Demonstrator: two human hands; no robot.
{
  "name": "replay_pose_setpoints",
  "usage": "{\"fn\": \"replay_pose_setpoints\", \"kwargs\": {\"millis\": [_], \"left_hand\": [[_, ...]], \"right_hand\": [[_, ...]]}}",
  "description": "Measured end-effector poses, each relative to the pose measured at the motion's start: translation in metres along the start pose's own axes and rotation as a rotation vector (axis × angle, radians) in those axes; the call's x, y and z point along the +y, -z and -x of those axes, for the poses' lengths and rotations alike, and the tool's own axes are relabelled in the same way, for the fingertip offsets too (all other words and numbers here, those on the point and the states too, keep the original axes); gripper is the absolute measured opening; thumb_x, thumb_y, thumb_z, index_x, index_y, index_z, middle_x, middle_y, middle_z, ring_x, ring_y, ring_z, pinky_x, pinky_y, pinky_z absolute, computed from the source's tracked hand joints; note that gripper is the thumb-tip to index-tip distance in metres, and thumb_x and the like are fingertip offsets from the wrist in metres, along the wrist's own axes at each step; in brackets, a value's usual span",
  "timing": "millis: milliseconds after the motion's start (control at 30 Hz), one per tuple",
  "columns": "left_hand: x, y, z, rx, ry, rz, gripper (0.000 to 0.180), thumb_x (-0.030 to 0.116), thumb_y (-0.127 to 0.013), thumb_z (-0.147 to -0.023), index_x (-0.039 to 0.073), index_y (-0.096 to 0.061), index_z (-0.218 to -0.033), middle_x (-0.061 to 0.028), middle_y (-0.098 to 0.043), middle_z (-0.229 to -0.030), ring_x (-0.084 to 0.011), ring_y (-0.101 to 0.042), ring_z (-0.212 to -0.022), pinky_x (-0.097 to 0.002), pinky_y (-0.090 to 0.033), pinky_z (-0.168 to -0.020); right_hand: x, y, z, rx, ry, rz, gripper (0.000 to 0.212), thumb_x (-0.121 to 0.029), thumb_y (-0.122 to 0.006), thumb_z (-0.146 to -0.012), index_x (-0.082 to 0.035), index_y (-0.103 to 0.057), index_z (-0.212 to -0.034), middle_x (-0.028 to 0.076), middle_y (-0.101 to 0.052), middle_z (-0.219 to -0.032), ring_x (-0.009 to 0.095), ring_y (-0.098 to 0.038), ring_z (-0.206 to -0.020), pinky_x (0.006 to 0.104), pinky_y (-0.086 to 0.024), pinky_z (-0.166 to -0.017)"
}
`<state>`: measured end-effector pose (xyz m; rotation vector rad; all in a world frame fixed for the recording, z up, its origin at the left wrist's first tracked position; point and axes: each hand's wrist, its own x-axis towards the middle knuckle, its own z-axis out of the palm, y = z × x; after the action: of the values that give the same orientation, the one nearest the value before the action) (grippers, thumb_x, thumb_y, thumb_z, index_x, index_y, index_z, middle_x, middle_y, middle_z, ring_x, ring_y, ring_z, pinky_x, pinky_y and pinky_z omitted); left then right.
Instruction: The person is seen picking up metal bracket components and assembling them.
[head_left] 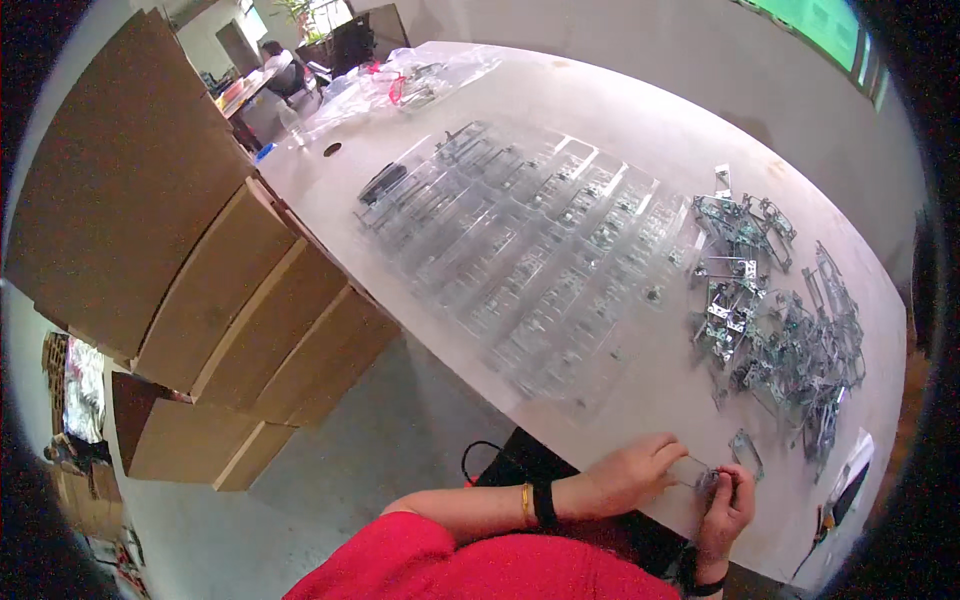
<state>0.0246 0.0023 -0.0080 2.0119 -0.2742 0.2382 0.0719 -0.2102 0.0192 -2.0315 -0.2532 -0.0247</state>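
At the near edge of the pale table (600,130), my left hand (632,470) pinches a small clear plastic case (690,470). My right hand (728,505) holds a small grey metal part (712,482) against that case. Both hands touch the same piece. A loose metal bracket (746,452) lies on the table just beyond my right hand. Farther right, a heap of green and metal frame parts (775,320) is spread out.
Rows of clear plastic cases (520,240) with parts inside cover the middle of the table. Clear bags (420,80) lie at the far end. Stacked cardboard boxes (190,250) stand left of the table. A dark tool (845,490) lies by the right edge. A seated person (280,60) is far off.
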Motion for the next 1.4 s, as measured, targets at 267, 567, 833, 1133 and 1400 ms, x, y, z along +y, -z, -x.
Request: {"fn": "replay_pose_setpoints", "kwargs": {"millis": [267, 567, 833, 1133, 1400], "left_hand": [[-0.003, -0.003, 0.006, 0.064, -0.038, -0.042, 0.046, 0.018, -0.07, -0.092, 0.002, -0.054, -0.131, -0.0229, -0.058, -0.126, -0.0445, -0.061, -0.11, -0.0471, -0.053, -0.091], [0.008, 0.006, 0.003, 0.027, 0.055, -0.037, 0.041, 0.011, -0.072, -0.089, -0.001, -0.056, -0.124, -0.0227, -0.06, -0.115, -0.0423, -0.062, -0.101, -0.0449, -0.053, -0.086], [0.003, 0.011, -0.004, 0.029, -0.039, -0.075, 0.045, 0.014, -0.073, -0.091, 0.004, -0.056, -0.131, -0.0212, -0.06, -0.117, -0.0365, -0.065, -0.089, -0.0423, -0.056, -0.077], [0.009, 0.012, -0.004, 0.015, -0.02, -0.095, 0.042, 0.009, -0.075, -0.088, 0.0, -0.058, -0.126, -0.0209, -0.06, -0.114, -0.0352, -0.064, -0.095, -0.0404, -0.055, -0.08], [0.009, 0.012, -0.004, 0.029, -0.035, -0.12, 0.043, 0.007, -0.076, -0.086, -0.001, -0.059, -0.125, -0.0214, -0.061, -0.115, -0.0361, -0.064, -0.095, -0.0405, -0.056, -0.078]], "right_hand": [[0.033, 0.006, 0.001, -0.035, 0.171, 0.153, 0.01, -0.005, -0.055, -0.103, -0.002, -0.064, -0.108, 0.001, -0.061, -0.096, 0.008, -0.053, -0.081, 0.0224, -0.043, -0.073], [0.021, -0.001, 0.0, 0.023, 0.133, 0.126, 0.009, 0.0, -0.06, -0.099, -0.002, -0.064, -0.107, 0.001, -0.062, -0.092, 0.009, -0.056, -0.08, 0.0235, -0.047, -0.072], [0.008, 0.005, -0.001, 0.043, 0.0, 0.074, 0.005, -0.004, -0.068, -0.095, -0.004, -0.068, -0.1, 0.007, -0.069, -0.088, 0.016, -0.065, -0.079, 0.0298, -0.052, -0.073], [0.005, 0.001, 0.0, 0.051, 0.032, -0.07, 0.008, -0.008, -0.064, -0.1, -0.005, -0.068, -0.107, 0.005, -0.07, -0.09, 0.013, -0.064, -0.078, 0.028, -0.052, -0.071], [0.011, 0.004, 0.0, 0.021, 0.069, 0.011, 0.009, -0.009, -0.069, -0.097, -0.004, -0.068, -0.106, 0.006, -0.07, -0.093, 0.013, -0.065, -0.079, 0.0282, -0.053, -0.072]]}}
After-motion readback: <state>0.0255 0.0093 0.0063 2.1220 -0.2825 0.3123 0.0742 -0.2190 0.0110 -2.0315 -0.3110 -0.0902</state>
